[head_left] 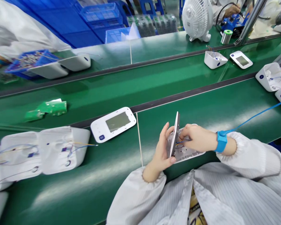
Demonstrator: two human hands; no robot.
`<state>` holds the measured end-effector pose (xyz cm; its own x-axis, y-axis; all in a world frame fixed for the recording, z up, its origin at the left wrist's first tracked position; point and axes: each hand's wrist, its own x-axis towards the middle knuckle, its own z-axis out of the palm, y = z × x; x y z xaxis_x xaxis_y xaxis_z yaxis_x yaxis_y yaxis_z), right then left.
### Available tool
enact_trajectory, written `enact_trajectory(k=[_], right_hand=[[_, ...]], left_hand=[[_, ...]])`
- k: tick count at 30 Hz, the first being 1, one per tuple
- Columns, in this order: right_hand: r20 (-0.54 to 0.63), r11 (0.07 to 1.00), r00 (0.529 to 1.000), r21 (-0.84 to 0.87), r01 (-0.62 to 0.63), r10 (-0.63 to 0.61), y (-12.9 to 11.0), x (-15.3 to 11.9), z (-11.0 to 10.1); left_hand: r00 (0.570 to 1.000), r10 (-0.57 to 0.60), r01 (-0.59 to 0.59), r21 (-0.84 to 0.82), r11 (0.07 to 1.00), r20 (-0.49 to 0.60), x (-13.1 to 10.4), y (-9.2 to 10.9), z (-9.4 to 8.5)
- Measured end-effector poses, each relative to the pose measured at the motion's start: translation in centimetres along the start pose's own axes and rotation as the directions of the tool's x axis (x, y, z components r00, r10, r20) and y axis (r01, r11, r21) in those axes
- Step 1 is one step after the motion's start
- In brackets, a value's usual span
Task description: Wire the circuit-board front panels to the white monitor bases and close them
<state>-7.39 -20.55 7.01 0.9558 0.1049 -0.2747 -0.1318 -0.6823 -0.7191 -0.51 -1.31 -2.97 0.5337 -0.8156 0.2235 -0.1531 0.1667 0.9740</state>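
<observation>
My left hand [162, 148] grips a white front panel [174, 134] by its edges and holds it tilted up on its side. Below and to the right of it lies an open white device housing [189, 152] on the green bench. Over the housing, my right hand [198, 136] has its fingers closed near thin wires [184, 141] between panel and housing. What those fingertips pinch is hidden behind the panel and the fingers. A blue wrist strap [221, 141] with a cord circles my right wrist.
Left of my hands lies a panel with a grey screen [118, 122], beside several wired housings [58, 150]. Green circuit boards [52, 107] rest on the middle strip. More housings [270, 76] stand at right. A fan [198, 18] and co-workers' sleeves [18, 28] are across the bench.
</observation>
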Motion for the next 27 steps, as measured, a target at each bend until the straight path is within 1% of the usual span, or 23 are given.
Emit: enact_trajectory(k=[1,3,5,6,7,9,12,14,16,18,21,25,27], right_hand=[[0.034,0.999,0.999,0.043,-0.002,0.000,0.2,0.1,-0.4],[0.150,0.988,0.989,0.153,-0.022,-0.001,0.8,0.4,-1.3],[0.290,0.950,0.957,0.300,-0.082,-0.008,1.5,0.9,-2.0],[0.343,0.924,0.939,0.367,-0.112,-0.022,1.9,1.2,-2.1],[0.372,0.898,0.927,0.419,-0.135,-0.034,2.2,1.6,-2.2],[0.369,0.866,0.929,0.475,-0.158,-0.033,2.6,2.3,-2.1],[0.343,0.865,0.939,0.474,-0.164,-0.010,2.7,3.3,-1.9],[0.341,0.907,0.940,0.405,-0.118,-0.030,2.4,3.6,-2.1],[0.303,0.969,0.950,0.248,0.001,-0.079,1.8,3.5,-2.4],[0.238,0.990,0.961,0.057,0.132,-0.141,1.4,3.0,-2.5],[0.170,0.954,0.960,-0.166,0.250,-0.222,1.4,2.0,-1.9],[0.190,0.837,0.930,-0.407,0.367,-0.316,2.7,1.0,-0.6],[0.185,0.777,0.918,-0.490,0.395,-0.350,3.2,0.8,-0.1]], left_hand=[[1.000,0.005,-0.005,0.007,1.000,0.004,0.0,0.0,0.0],[1.000,0.015,-0.016,0.026,1.000,0.013,0.0,-0.1,-0.2],[0.999,0.032,-0.033,0.048,0.998,0.014,0.0,-0.2,-0.3],[0.999,0.044,-0.045,0.061,0.997,0.014,0.0,-0.3,-0.3],[0.998,0.057,-0.058,0.076,0.995,0.015,0.0,-0.3,-0.4],[0.996,0.087,-0.089,0.108,0.990,0.022,0.1,-0.4,-0.4],[0.991,0.131,-0.134,0.143,0.981,0.028,0.3,-0.4,-0.5],[0.991,0.133,-0.136,0.147,0.980,0.024,0.3,-0.3,-0.4],[0.995,0.101,-0.103,0.123,0.987,0.017,0.3,-0.3,-0.3],[0.998,0.067,-0.067,0.081,0.994,0.008,0.2,-0.3,-0.1],[0.999,0.052,-0.052,0.049,0.997,-0.012,0.0,-0.5,0.0],[0.998,0.060,-0.058,0.070,0.996,-0.034,-0.3,-1.0,-0.1],[0.997,0.066,-0.063,0.074,0.995,-0.032,-0.5,-1.2,-0.1]])
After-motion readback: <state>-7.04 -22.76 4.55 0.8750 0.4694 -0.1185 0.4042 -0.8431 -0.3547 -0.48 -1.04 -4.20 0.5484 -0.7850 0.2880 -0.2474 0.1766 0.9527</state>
